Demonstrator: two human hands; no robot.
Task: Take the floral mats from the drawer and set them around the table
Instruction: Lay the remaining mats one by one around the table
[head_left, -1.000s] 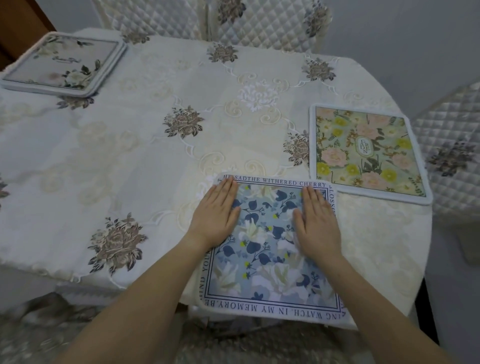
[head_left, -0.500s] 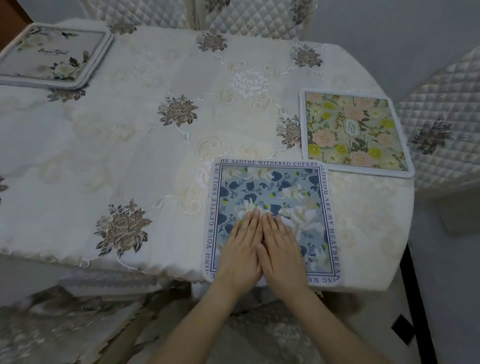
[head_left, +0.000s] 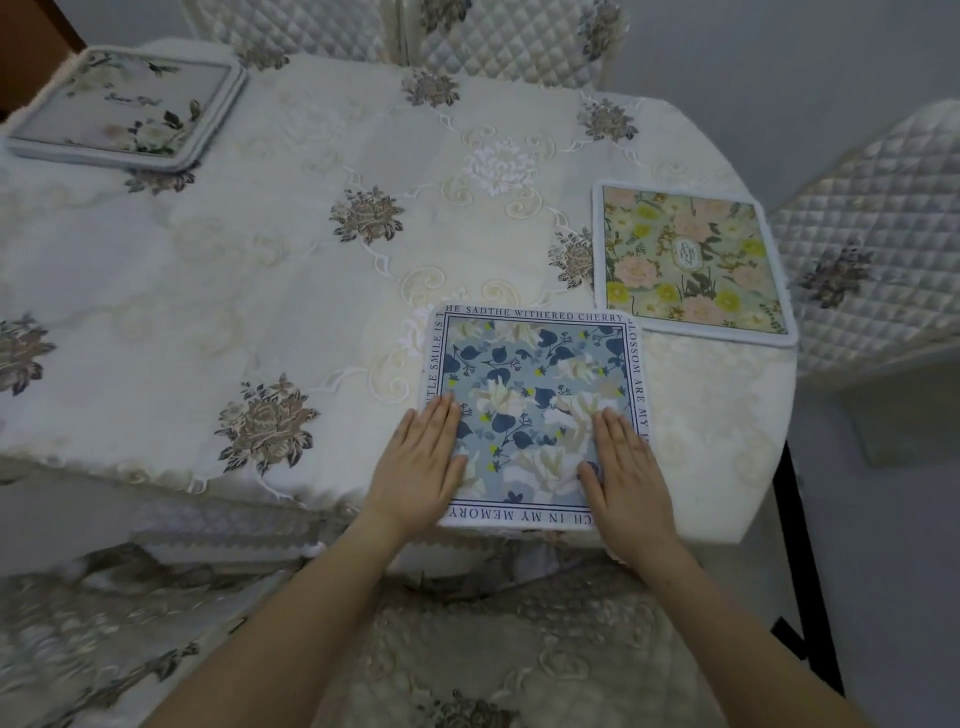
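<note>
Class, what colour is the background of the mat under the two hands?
Blue mat, with white flowers and dark leaves; seen in the head view.

A single head-worn camera looks forward and steeply down, close over the near edge of the cream embroidered-cloth desk (head_left: 291, 312).

worktop (head_left: 727, 467): cream embroidered tablecloth (head_left: 218, 249) with brown flower motifs, scalloped hem | seating: quilted cream chair backs at far edge (head_left: 498, 36) and right (head_left: 878, 234); quilted seat cushion (head_left: 519, 649) in near foreground | wall (head_left: 779, 67): plain pale grey | far left corner: brown wood furniture (head_left: 31, 47) | light: soft, even
</note>
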